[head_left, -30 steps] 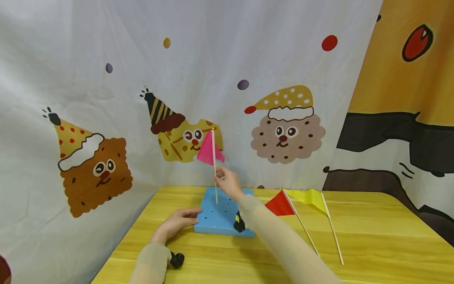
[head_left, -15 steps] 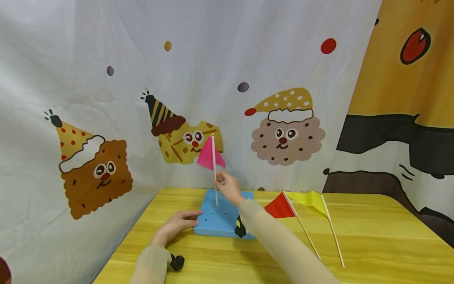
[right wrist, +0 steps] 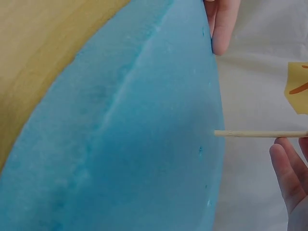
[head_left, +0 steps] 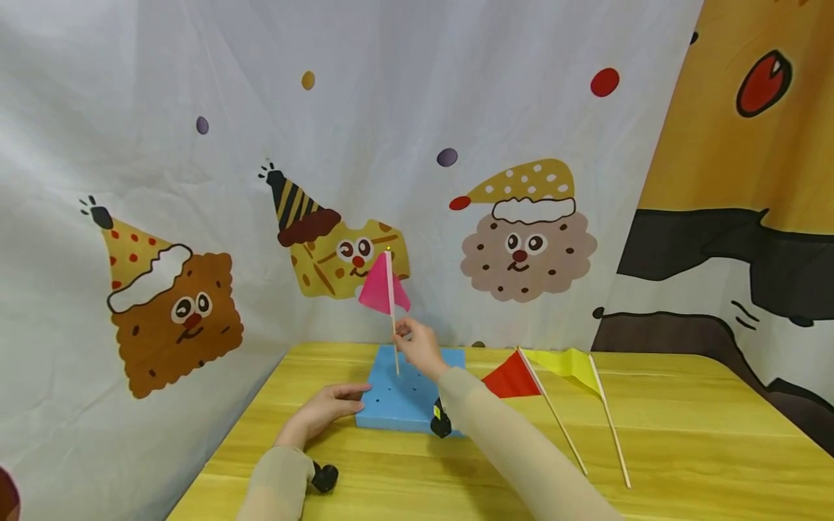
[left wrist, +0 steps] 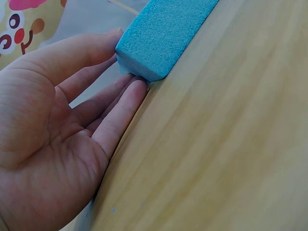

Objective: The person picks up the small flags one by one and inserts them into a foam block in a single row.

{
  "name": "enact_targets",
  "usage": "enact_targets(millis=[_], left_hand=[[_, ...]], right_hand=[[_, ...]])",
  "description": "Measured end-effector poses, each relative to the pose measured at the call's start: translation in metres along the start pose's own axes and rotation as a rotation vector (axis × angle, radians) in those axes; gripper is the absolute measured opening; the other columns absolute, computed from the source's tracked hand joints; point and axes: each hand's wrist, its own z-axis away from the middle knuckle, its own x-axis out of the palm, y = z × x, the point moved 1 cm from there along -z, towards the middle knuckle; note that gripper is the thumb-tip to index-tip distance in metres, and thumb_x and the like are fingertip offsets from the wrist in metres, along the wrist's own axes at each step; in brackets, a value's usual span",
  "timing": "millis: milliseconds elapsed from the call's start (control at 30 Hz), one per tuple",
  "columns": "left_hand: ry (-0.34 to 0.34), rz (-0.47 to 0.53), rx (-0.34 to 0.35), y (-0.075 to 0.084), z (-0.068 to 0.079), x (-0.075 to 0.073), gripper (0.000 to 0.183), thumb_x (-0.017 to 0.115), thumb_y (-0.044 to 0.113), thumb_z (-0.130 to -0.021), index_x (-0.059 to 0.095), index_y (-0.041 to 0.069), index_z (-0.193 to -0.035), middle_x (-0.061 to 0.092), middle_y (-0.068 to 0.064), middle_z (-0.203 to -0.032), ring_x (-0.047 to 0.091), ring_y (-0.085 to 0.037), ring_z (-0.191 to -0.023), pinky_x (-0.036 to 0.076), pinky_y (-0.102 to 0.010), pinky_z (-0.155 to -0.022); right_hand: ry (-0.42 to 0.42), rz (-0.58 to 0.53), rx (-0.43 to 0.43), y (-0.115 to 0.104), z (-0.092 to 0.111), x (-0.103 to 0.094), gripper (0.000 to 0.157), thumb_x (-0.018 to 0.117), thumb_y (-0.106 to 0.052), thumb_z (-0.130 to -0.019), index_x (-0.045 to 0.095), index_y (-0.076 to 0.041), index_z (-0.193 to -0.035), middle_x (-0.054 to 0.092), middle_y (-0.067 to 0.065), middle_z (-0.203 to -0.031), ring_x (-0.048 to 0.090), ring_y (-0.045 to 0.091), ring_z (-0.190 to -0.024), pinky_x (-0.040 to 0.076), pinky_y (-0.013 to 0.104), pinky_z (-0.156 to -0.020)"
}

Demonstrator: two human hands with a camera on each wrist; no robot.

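Note:
My right hand (head_left: 420, 346) pinches the thin wooden stick of a pink flag (head_left: 376, 289), held nearly upright with the cloth above the fingers. The stick's lower end (right wrist: 224, 134) is right at the top face of a blue foam board (head_left: 391, 416), close to one of its small holes (right wrist: 200, 151). My left hand (head_left: 329, 407) lies at the board's left edge. In the left wrist view its thumb and extended fingers (left wrist: 120, 108) touch the blue board's corner (left wrist: 156, 41), while the little-finger side of the hand runs along the table.
Right of the board, a red flag (head_left: 515, 376) and a yellow flag (head_left: 573, 364) lie on the wooden table (head_left: 717, 434), sticks toward me. A white cloth (head_left: 391, 108) printed with cartoon biscuits hangs behind the table. Each wrist wears a black camera (head_left: 323, 477).
My right hand and the pink flag have come down slightly, and the flag's top leans a little further left. My left hand stays at the board's edge.

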Motion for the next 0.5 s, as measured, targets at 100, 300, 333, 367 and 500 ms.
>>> enact_targets(millis=[100, 300, 333, 367, 500], left_hand=[[-0.003, -0.008, 0.010, 0.002, 0.001, 0.000, 0.048, 0.065, 0.019, -0.095, 0.054, 0.005, -0.139, 0.043, -0.019, -0.146, 0.037, -0.039, -0.134, 0.038, -0.047, -0.106], [-0.005, -0.020, 0.014, 0.004, 0.002, -0.001, 0.048, 0.065, 0.020, -0.095, 0.054, 0.006, -0.140, 0.043, -0.018, -0.146, 0.038, -0.039, -0.134, 0.039, -0.047, -0.106], [-0.005, -0.023, 0.011, 0.004, 0.003, -0.001, 0.048, 0.065, 0.020, -0.095, 0.054, 0.007, -0.140, 0.043, -0.018, -0.146, 0.038, -0.039, -0.134, 0.039, -0.046, -0.106], [-0.007, -0.025, 0.011, 0.004, 0.003, -0.001, 0.048, 0.065, 0.020, -0.095, 0.054, 0.007, -0.140, 0.043, -0.018, -0.146, 0.038, -0.039, -0.134, 0.039, -0.046, -0.106], [-0.014, -0.023, 0.018, 0.004, 0.004, -0.001, 0.048, 0.065, 0.020, -0.095, 0.053, 0.006, -0.140, 0.043, -0.018, -0.146, 0.038, -0.039, -0.134, 0.039, -0.046, -0.106]], right_hand=[[-0.002, -0.002, 0.006, 0.001, 0.001, 0.000, 0.007, 0.061, -0.011, -0.097, 0.064, -0.010, -0.103, 0.061, 0.002, -0.089, 0.066, 0.032, -0.071, 0.051, 0.031, -0.047], [-0.008, 0.011, 0.002, 0.003, 0.002, 0.001, 0.009, 0.063, -0.013, -0.096, 0.064, -0.009, -0.103, 0.062, 0.003, -0.090, 0.068, 0.034, -0.077, 0.052, 0.030, -0.047], [-0.012, 0.012, 0.001, 0.004, 0.002, 0.001, 0.009, 0.063, -0.013, -0.096, 0.063, -0.009, -0.104, 0.063, 0.003, -0.090, 0.069, 0.033, -0.078, 0.052, 0.029, -0.047], [-0.018, 0.012, 0.000, 0.005, 0.003, 0.001, 0.010, 0.063, -0.012, -0.096, 0.063, -0.009, -0.105, 0.063, 0.004, -0.091, 0.069, 0.032, -0.078, 0.052, 0.029, -0.047], [-0.046, 0.022, 0.013, 0.011, 0.006, -0.001, 0.018, 0.063, -0.011, -0.096, 0.062, -0.010, -0.113, 0.065, 0.004, -0.095, 0.069, 0.023, -0.077, 0.054, 0.029, -0.050]])
